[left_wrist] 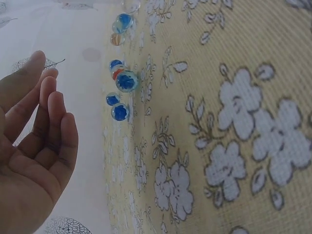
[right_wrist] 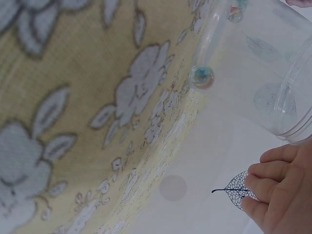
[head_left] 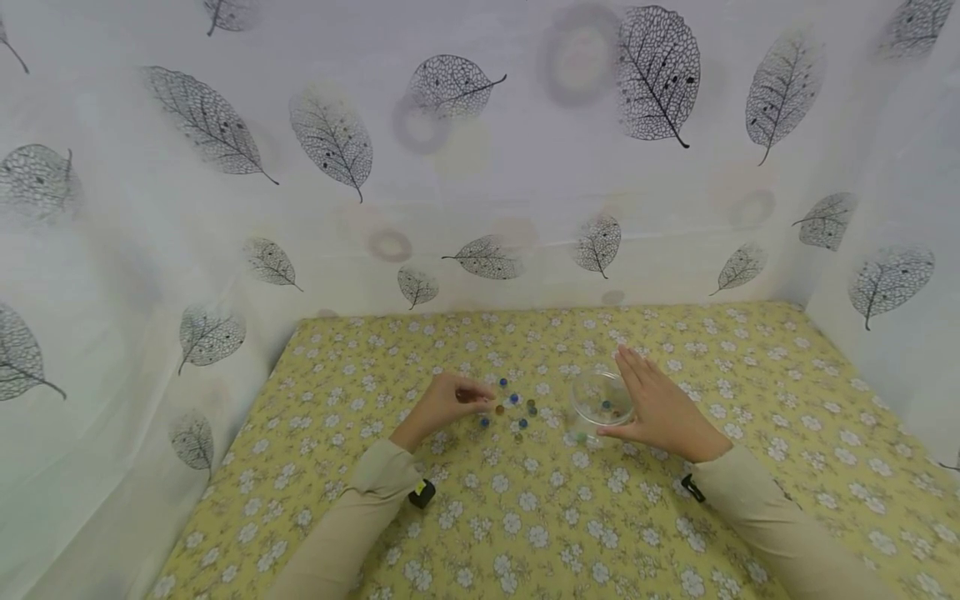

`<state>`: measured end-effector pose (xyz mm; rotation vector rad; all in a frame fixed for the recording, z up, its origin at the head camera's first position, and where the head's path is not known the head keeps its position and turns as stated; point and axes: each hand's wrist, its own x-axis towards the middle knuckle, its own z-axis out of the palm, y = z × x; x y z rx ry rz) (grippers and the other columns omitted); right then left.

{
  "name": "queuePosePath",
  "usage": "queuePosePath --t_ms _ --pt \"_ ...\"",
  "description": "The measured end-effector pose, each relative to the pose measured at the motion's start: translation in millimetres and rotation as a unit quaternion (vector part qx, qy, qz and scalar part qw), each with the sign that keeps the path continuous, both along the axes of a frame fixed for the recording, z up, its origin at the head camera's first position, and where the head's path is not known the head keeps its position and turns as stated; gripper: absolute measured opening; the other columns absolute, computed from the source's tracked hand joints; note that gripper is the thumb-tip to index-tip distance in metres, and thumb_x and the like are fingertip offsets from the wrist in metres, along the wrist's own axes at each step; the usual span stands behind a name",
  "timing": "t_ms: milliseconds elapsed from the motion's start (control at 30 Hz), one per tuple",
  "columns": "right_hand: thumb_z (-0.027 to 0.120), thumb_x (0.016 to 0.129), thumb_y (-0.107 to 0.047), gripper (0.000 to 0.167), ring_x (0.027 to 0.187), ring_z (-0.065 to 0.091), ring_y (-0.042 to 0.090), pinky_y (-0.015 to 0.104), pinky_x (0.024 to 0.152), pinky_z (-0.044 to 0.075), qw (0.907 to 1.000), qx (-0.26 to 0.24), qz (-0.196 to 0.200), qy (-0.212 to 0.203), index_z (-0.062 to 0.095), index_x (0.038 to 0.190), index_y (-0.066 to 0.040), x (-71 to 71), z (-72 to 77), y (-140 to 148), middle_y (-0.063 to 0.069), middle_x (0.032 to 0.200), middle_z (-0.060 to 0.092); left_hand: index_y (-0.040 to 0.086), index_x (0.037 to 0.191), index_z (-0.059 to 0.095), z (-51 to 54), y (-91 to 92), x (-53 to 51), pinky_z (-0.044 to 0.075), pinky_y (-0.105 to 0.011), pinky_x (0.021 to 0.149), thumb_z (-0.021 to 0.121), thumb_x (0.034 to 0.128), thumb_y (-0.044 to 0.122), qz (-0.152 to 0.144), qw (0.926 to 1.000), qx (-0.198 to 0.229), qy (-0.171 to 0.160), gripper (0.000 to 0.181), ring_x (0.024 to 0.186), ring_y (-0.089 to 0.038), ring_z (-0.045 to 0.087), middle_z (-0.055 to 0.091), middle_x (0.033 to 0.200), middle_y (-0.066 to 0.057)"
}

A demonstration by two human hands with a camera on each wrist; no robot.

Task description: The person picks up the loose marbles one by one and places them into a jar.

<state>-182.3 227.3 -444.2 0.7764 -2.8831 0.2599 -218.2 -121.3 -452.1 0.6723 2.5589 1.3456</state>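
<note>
Several glass marbles (head_left: 513, 399) lie loose on the cloth, mostly blue, with amber and greenish ones among them. My left hand (head_left: 450, 404) hovers just left of the group. In the left wrist view its fingers (left_wrist: 54, 105) are loosely bent, thumb apart, nothing visible between them; blue marbles (left_wrist: 127, 81) lie beyond. A clear plastic jar (head_left: 581, 412) stands upright to the right of the marbles, with a few marbles (right_wrist: 201, 77) at its bottom. My right hand (head_left: 660, 412) is at the jar's right side, fingers straight, thumb by the near side; whether it touches the jar, I cannot tell.
A yellow floral cloth (head_left: 525, 533) covers the table. White sheeting (head_left: 510, 192) printed with dark leaves hangs behind the table and along both sides. Dark straps or devices (head_left: 422, 493) sit at the wrists.
</note>
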Motion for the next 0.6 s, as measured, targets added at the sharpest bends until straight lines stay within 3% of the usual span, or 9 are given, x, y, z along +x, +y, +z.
queuePosePath --t_ms 600 --pt "0.067 0.073 -0.064 0.114 0.14 0.022 0.042 0.055 0.112 0.022 1.0 0.005 0.0 0.004 0.018 0.146 0.008 -0.6 -2.1 0.8 0.027 0.153 0.017 0.003 0.103 0.071 -6.8 -6.0 4.4 0.053 -0.02 0.069 0.075 0.0791 0.013 -0.021 0.9989 -0.015 -0.039 0.026 0.077 -0.012 0.065 0.071 0.093 -0.011"
